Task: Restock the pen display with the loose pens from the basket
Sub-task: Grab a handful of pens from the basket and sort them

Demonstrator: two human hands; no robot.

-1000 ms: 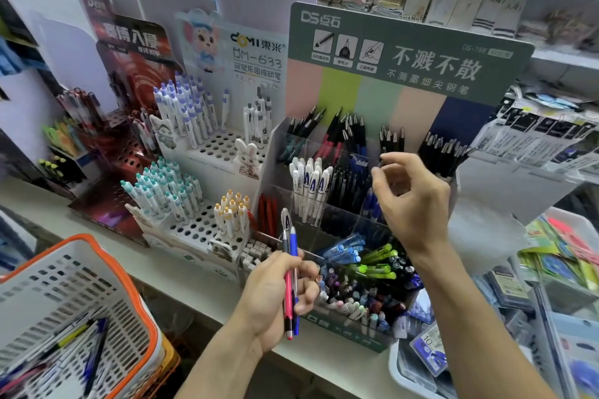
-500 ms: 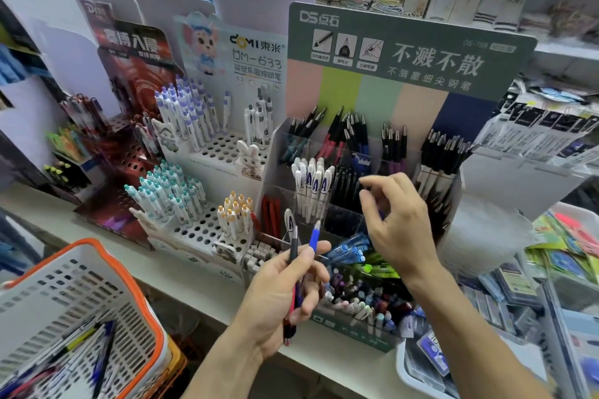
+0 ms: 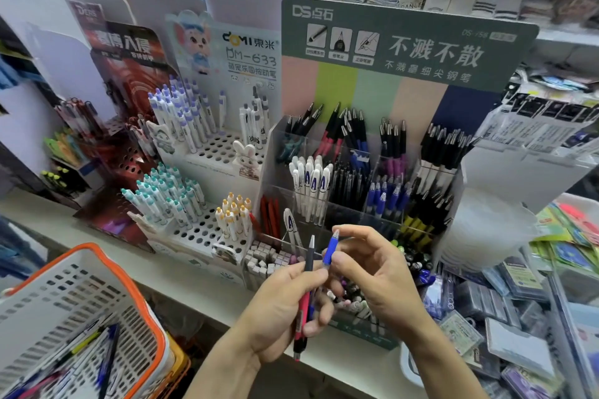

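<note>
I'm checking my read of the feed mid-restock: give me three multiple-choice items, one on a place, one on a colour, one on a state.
1. Where is the basket?
A. lower left
B. upper right
C. behind the green sign

2. What colour is the grip of the pen that the right hand pinches?
A. yellow
B. blue
C. green

3. What is the left hand doing?
A. lying flat and empty
B. reaching into the basket
C. holding pens

A: its orange rim sits lower left.
B: the grip shows blue.
C: its fingers curl round a red pen.

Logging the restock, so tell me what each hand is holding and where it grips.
The left hand grips a red-and-black pen around mid-barrel; the right hand pinches a blue pen at its rubber grip near the tip.
</note>
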